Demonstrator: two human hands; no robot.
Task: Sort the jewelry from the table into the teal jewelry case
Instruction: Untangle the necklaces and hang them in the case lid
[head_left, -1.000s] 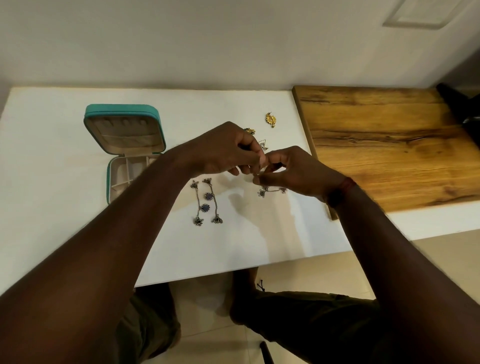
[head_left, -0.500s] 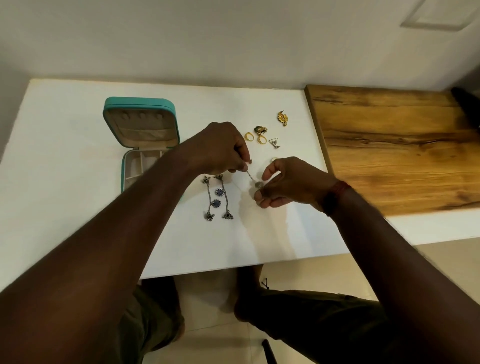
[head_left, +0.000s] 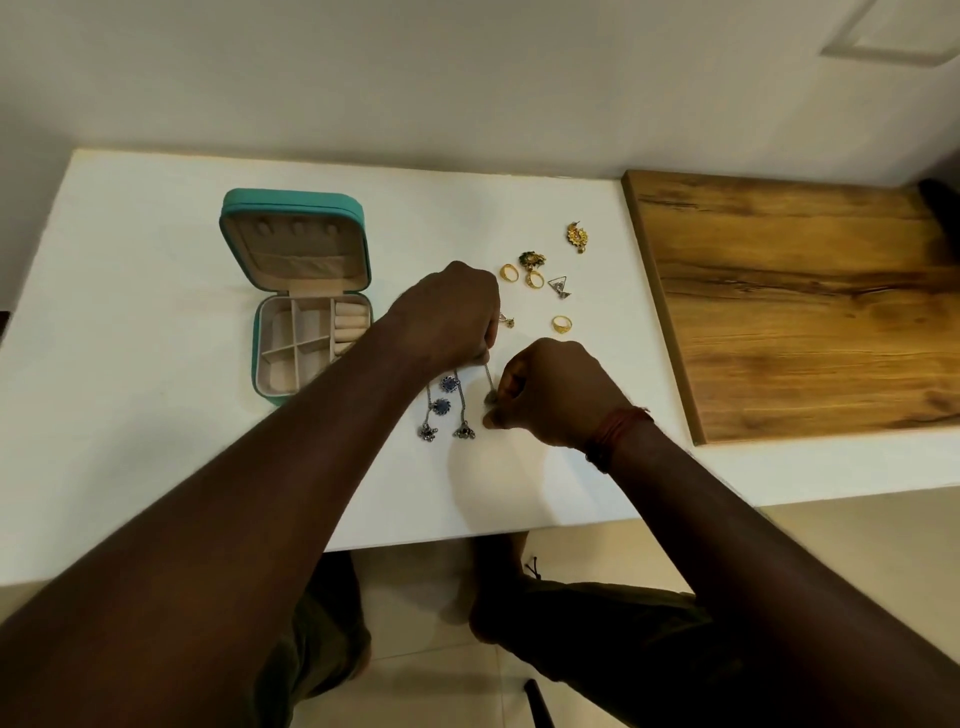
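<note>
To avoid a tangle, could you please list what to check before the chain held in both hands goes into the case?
1. The case stands open: ok.
2. The compartments in view are empty: ok.
3. The left hand and right hand each pinch an end of the chain: ok.
4. The chain lies apart from the earrings on the table: ok.
5. The chain is free of knots: cannot tell.
</note>
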